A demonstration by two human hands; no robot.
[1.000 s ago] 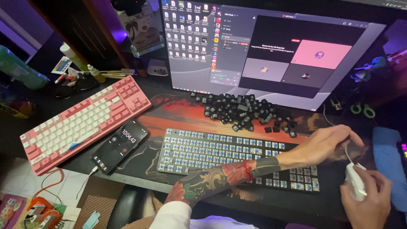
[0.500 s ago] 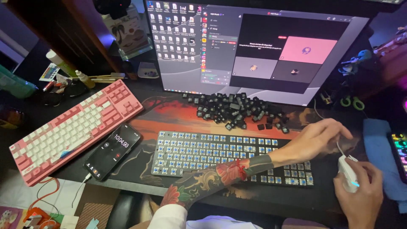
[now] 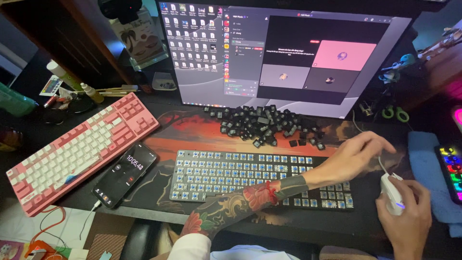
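My left hand (image 3: 355, 155), on a tattooed forearm, reaches across the bare keyboard (image 3: 226, 175) to its right end. Its fingers are curled around the thin white mouse cable (image 3: 382, 164). My right hand (image 3: 409, 219) grips a white mouse (image 3: 391, 191) on the desk mat, just right of the keyboard. The keyboard has no keycaps and shows rows of blue switches. A heap of black keycaps (image 3: 264, 124) lies behind it, under the monitor (image 3: 288, 53).
A pink and white keyboard (image 3: 77, 149) lies at an angle on the left, with a black phone (image 3: 126, 173) on a cable beside it. A blue cloth (image 3: 428, 163) and a lit gadget (image 3: 452, 171) are at the right. Bottles and clutter fill the back left.
The view has shifted slightly to the right and down. Both hands stay at the mouse and its cable, with the left hand a little lower toward the mouse.
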